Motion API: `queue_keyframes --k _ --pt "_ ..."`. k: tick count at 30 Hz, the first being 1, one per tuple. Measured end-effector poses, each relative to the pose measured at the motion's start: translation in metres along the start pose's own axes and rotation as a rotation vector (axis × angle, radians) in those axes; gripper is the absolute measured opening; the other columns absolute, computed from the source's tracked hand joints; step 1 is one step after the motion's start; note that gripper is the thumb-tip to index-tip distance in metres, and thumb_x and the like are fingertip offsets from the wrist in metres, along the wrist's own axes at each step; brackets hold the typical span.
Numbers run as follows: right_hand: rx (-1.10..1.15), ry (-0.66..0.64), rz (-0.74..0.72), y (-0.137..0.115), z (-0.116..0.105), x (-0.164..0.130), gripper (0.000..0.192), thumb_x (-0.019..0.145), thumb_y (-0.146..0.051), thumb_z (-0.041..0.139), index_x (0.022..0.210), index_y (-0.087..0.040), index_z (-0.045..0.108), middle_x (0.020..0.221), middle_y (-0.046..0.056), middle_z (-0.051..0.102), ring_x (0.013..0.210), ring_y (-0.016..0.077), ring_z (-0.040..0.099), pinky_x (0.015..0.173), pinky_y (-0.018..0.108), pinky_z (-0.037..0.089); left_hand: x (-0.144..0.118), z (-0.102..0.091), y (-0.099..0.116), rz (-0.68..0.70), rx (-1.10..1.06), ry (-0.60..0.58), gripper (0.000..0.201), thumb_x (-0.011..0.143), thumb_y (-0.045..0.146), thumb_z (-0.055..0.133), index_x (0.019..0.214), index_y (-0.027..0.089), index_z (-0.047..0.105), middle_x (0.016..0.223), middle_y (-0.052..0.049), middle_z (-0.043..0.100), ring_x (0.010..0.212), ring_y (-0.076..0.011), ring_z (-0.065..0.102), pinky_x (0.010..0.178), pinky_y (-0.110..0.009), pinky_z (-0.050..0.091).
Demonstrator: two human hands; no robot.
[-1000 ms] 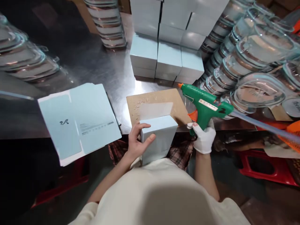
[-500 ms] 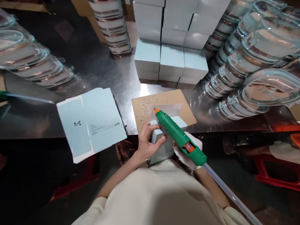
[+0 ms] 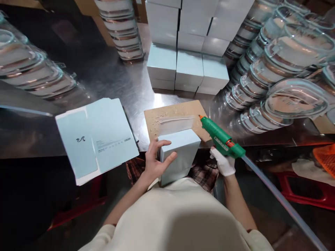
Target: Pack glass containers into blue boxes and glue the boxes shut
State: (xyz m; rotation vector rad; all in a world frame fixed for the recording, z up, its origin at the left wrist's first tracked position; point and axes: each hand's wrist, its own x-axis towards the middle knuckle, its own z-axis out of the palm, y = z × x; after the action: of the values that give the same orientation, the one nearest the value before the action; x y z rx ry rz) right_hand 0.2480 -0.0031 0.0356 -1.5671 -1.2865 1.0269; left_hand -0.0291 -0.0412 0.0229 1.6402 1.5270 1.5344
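Observation:
My left hand [image 3: 156, 160] grips the left side of a pale blue carton box [image 3: 180, 150] held against my lap at the table edge, its white flap [image 3: 176, 124] open over a brown cardboard mat [image 3: 176, 111]. My right hand [image 3: 224, 163], in a white glove, holds a green glue gun [image 3: 222, 138] with an orange nozzle. The nozzle points at the right end of the open flap, where a glossy line runs along its far edge. A long clear glue stick [image 3: 282, 200] trails back from the gun.
A stack of flat blue carton blanks [image 3: 96, 137] lies left on the steel table [image 3: 110, 76]. Stacked finished blue boxes [image 3: 187, 66] stand behind the mat. Piles of clear plastic trays [image 3: 282, 69] crowd the right, left and back. Red stools [image 3: 303, 190] sit low right.
The glue gun swung from far right to over the flap's left end, then travelled rightward along the flap; now its nozzle is at the flap's right end. My left hand kept holding the box.

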Motion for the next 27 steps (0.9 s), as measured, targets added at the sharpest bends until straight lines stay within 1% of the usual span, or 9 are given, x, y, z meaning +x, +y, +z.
queue_keyframes --k 4,8,10,12,14,16,19,23,27 --pt "0.145 -0.044 0.221 -0.004 0.014 0.051 0.051 0.08 -0.066 0.071 0.09 -0.016 0.075 0.072 0.008 0.077 0.047 0.0189 0.062 0.045 0.031 0.049 0.003 -0.003 -0.002 0.002 -0.029 0.017 0.041 0.093 0.062 0.069 0.107 0.024 0.066 0.103 -0.005 0.069 0.105 -0.0237 0.066 0.101 -0.04 0.052" --pt "-0.074 -0.019 0.369 -0.016 0.007 0.083 0.053 0.085 -0.067 0.068 0.076 -0.016 0.073 0.069 0.012 0.076 0.062 0.0246 0.073 0.054 0.031 0.055 0.005 -0.004 -0.001 -0.009 -0.092 0.044 0.04 0.093 0.062 0.07 0.107 0.025 0.066 0.103 -0.004 0.067 0.099 -0.0218 0.064 0.088 -0.034 0.051" --pt "-0.185 0.074 0.256 -0.027 0.002 0.082 0.047 0.083 -0.063 0.074 0.079 -0.017 0.076 0.077 0.011 0.079 0.078 0.0259 0.077 0.065 0.03 0.058 0.006 -0.004 -0.002 -0.022 -0.099 0.031 0.041 0.093 0.063 0.069 0.106 0.025 0.066 0.101 -0.003 0.066 0.095 -0.0213 0.064 0.085 -0.033 0.051" --pt "-0.122 0.065 0.102 -0.041 0.007 0.071 0.048 0.078 -0.063 0.08 0.097 -0.018 0.081 0.092 0.009 0.082 0.089 0.0256 0.077 0.076 0.031 0.06 0.006 -0.004 -0.003 -0.014 -0.137 -0.007 0.04 0.093 0.062 0.07 0.107 0.025 0.066 0.098 -0.003 0.066 0.092 -0.0208 0.065 0.084 -0.033 0.052" --pt "0.034 -0.117 0.025 -0.053 0.021 0.058 0.06 0.072 -0.062 0.086 0.113 -0.018 0.08 0.105 0.009 0.082 0.096 0.0258 0.077 0.085 0.034 0.061 0.006 -0.002 -0.005 0.018 -0.192 -0.042 0.038 0.093 0.06 0.072 0.108 0.025 0.067 0.102 -0.005 0.068 0.1 -0.0229 0.067 0.09 -0.036 0.053" --pt "0.203 -0.335 0.075 -0.059 0.038 0.049 0.066 0.065 -0.057 0.092 0.115 -0.016 0.08 0.11 0.01 0.081 0.102 0.0275 0.076 0.091 0.038 0.062 0.005 0.002 -0.007 0.036 -0.241 -0.053 0.038 0.091 0.059 0.074 0.106 0.025 0.068 0.119 -0.01 0.069 0.125 -0.0289 0.064 0.103 -0.042 0.052" --pt "0.326 -0.414 0.071 -0.056 0.047 0.043 0.063 0.067 -0.062 0.092 0.111 -0.018 0.08 0.11 0.009 0.081 0.107 0.0287 0.075 0.097 0.042 0.061 0.004 0.011 -0.011 -0.007 -0.374 -0.001 0.044 0.086 0.058 0.081 0.112 0.027 0.065 0.141 -0.013 0.062 0.143 -0.0327 0.056 0.113 -0.046 0.047" --pt "0.205 -0.701 -0.332 -0.052 0.024 0.039 0.074 0.078 -0.085 0.073 0.116 -0.023 0.08 0.135 0.013 0.073 0.127 0.0321 0.069 0.11 0.049 0.054 0.003 0.017 -0.02 -0.023 -0.674 0.054 0.076 0.081 0.05 0.089 0.142 0.042 0.043 0.123 -0.004 0.065 0.119 -0.0247 0.069 0.103 -0.042 0.054" --pt "-0.088 -0.759 -0.686 -0.061 0.011 0.033 0.042 0.096 -0.05 0.075 0.133 -0.028 0.074 0.141 0.013 0.067 0.131 0.0267 0.066 0.115 0.045 0.052 0.005 0.01 -0.026 0.022 -0.565 0.001 0.035 0.087 0.046 0.083 0.113 0.03 0.066 0.118 -0.005 0.065 0.115 -0.0217 0.066 0.099 -0.037 0.053"
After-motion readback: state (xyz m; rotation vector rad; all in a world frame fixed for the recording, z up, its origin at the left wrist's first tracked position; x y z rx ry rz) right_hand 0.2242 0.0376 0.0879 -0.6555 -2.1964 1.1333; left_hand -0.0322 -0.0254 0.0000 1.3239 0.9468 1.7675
